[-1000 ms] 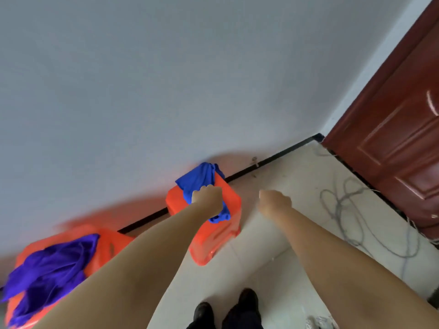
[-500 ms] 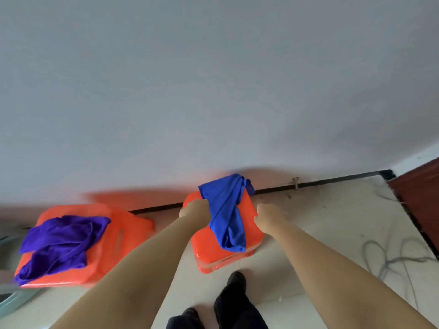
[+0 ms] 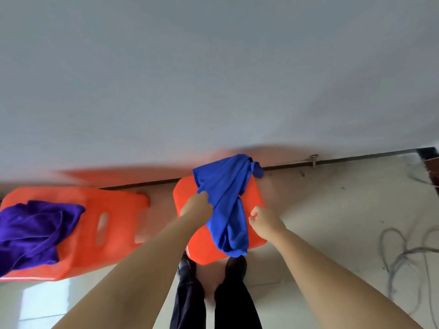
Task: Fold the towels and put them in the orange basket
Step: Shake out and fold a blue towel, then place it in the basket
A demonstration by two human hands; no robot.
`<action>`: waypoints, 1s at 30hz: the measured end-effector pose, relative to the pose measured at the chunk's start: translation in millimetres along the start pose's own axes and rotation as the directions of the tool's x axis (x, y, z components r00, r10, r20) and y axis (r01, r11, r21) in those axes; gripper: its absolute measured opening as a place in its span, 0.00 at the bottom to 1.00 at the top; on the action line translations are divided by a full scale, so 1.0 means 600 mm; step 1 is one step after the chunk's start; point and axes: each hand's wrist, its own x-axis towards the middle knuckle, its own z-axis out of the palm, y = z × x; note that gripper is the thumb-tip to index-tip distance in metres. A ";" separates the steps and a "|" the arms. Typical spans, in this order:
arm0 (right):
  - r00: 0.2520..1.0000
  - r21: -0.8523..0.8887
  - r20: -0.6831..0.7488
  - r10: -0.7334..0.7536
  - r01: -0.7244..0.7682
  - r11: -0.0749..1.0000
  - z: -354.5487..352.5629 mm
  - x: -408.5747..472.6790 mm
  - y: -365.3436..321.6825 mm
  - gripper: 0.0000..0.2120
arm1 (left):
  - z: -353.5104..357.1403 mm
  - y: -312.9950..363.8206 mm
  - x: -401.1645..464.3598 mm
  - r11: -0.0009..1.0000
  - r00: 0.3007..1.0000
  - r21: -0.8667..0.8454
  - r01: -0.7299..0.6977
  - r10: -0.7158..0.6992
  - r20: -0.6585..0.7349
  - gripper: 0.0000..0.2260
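Note:
A bright blue towel (image 3: pixel 225 200) lies crumpled across the top of a small orange stool-like box (image 3: pixel 251 198) against the wall. My left hand (image 3: pixel 196 207) pinches the towel's left edge. My right hand (image 3: pixel 264 220) hovers just right of the towel with fingers loosely curled and nothing in them. To the left stands a larger orange basket (image 3: pixel 104 224) with handle slots, and a purple towel (image 3: pixel 33 231) is bunched over its left end.
A grey wall fills the upper view, with a dark baseboard (image 3: pixel 344 160) along the floor. Grey cables (image 3: pixel 399 252) loop on the tiled floor at the right. My dark trousers and shoes (image 3: pixel 213 288) are directly below the orange box.
The view has swung left and nearer, so the door is out of sight. The blue towel now hangs lower over the box's front, and my right hand has come close beside it.

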 end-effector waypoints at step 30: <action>0.982 0.982 0.189 0.007 -0.189 -0.025 0.017 0.066 -0.088 0.18 | -0.051 -0.027 0.037 0.517 0.995 -0.856 -0.032 -0.062 -0.075 0.06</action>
